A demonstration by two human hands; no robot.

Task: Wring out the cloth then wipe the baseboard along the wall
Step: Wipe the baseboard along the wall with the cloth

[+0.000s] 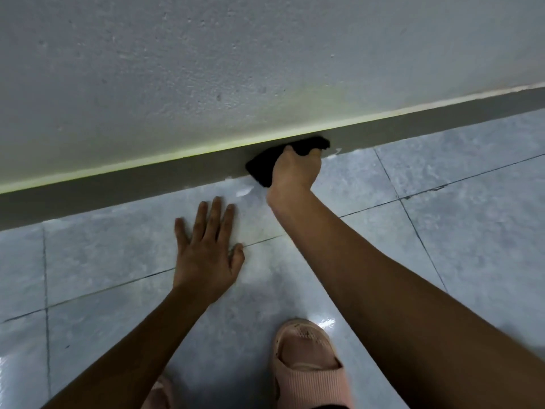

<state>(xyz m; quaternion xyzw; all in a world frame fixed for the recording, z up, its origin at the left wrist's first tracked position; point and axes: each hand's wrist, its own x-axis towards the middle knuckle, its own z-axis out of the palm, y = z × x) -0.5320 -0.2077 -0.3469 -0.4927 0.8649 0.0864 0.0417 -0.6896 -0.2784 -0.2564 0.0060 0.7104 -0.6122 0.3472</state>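
Grips cloth [261, 169] in right hand [295, 171], presses it to baseboard [118, 191] at centre. Braces left hand [206, 255], splayed flat, on near floor [457, 231]. Seemingly past wringing, mid-wipe; more baseboard to cover either side.

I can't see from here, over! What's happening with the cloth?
Right hand grips black cloth against baseboard. Left hand flat on floor. Nothing in the way.

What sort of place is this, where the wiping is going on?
Probably an indoor room or hallway in a home, seen at floor level: glossy grey floor tiles, a grey baseboard under a textured painted wall, and a pink slipper.
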